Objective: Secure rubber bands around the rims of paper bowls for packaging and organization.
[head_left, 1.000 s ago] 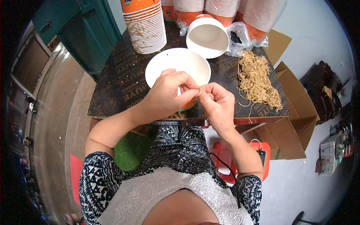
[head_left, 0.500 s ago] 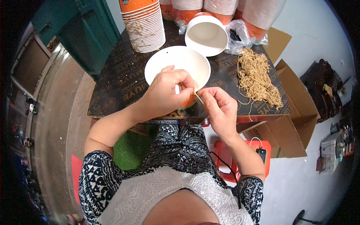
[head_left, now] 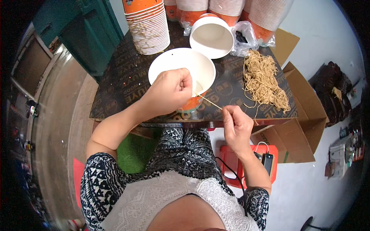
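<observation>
A paper bowl (head_left: 165, 63), white inside and orange outside, stands near the table's front edge. My left hand (head_left: 169, 91) is closed at its near rim, hiding part of it; the fingertips are curled out of sight. A thin tan string (head_left: 210, 102) stretches taut from beside the left fingers, down and right across the bowl's outer wall. Its other end is pinched in my right hand (head_left: 237, 125), which is held past the front edge of the table. Whether the string is fixed to the rim under my left fingers is hidden.
A loose heap of tan string (head_left: 266, 82) lies at the table's right. Behind the bowl rests another white bowl (head_left: 212, 36) on its side. Stacked orange-and-white bowls (head_left: 148, 32) stand at the back left, more at the back. An open cardboard box (head_left: 300, 115) sits beyond the right edge.
My right hand has pulled away to the right and toward me, drawing the string out taut. My left hand has curled more tightly at the bowl's rim.
</observation>
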Demonstrator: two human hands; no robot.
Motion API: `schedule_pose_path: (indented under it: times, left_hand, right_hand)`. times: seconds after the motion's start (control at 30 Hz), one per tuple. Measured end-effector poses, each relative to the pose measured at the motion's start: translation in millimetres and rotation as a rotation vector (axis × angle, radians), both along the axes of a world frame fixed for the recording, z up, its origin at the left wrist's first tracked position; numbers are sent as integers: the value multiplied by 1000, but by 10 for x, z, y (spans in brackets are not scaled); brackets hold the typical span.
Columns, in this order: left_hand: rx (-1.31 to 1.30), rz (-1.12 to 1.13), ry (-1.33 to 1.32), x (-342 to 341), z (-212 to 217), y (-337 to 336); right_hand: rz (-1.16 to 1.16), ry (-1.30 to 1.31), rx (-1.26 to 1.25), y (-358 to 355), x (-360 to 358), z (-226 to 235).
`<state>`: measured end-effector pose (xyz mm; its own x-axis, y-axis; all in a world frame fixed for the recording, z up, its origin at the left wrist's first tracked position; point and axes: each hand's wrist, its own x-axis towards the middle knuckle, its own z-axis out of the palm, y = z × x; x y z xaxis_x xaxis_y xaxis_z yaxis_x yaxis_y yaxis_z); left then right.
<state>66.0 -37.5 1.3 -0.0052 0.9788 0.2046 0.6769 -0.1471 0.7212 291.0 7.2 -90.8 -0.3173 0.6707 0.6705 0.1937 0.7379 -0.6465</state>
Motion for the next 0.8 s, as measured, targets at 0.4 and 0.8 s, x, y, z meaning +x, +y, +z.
schedule_pose_path:
  times: [0.4,0.8]
  left_hand:
    - [281,-252,860,-1223,-29,336]
    - [509,-233,918,23,-90,-288]
  right_hand:
    - [326,18,-561,271,375,69]
    - [298,391,-432,109,268,509]
